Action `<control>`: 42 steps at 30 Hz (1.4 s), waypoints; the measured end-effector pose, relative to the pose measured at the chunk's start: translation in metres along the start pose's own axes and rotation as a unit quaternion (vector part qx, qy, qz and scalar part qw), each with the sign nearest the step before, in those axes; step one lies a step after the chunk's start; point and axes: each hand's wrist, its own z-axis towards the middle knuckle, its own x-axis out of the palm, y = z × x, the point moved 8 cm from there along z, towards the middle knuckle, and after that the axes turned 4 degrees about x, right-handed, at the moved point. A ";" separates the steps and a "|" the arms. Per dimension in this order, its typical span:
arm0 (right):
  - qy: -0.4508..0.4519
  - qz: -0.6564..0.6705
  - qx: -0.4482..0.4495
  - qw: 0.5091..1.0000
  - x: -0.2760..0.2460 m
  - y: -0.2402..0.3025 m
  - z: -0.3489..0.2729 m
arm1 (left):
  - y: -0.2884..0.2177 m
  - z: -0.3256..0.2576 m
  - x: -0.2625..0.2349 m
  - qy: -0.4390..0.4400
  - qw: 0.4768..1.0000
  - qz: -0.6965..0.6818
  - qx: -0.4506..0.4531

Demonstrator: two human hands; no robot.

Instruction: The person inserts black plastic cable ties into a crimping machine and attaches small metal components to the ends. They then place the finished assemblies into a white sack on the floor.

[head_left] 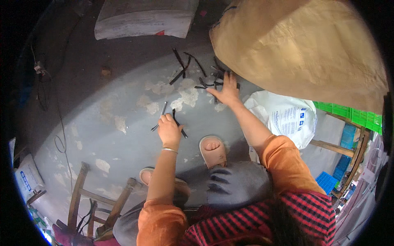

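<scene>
My left hand (169, 129) is down on the grey floor, fingers closed around a thin metal tool (163, 110) and a black strip (179, 123) that stick out past it. My right hand (227, 91) reaches further forward with fingers spread, resting on a loose pile of black strips (209, 82) at the foot of a big tan sack (299, 49). More black strips (180, 65) lie scattered just beyond the pile. A bangle (169, 150) sits on my left wrist.
My sandalled feet (212, 149) rest on the patchy floor (123, 135). A white printed bag (287, 117) lies right of my arm, a white sack (143, 18) at the back. A wooden stool (98, 197) stands lower left. Green and blue crates (349, 119) sit at right.
</scene>
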 end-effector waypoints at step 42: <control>0.063 -0.001 -0.003 0.998 -0.008 0.103 0.048 | 0.036 0.013 0.026 0.041 0.487 -0.789 -0.372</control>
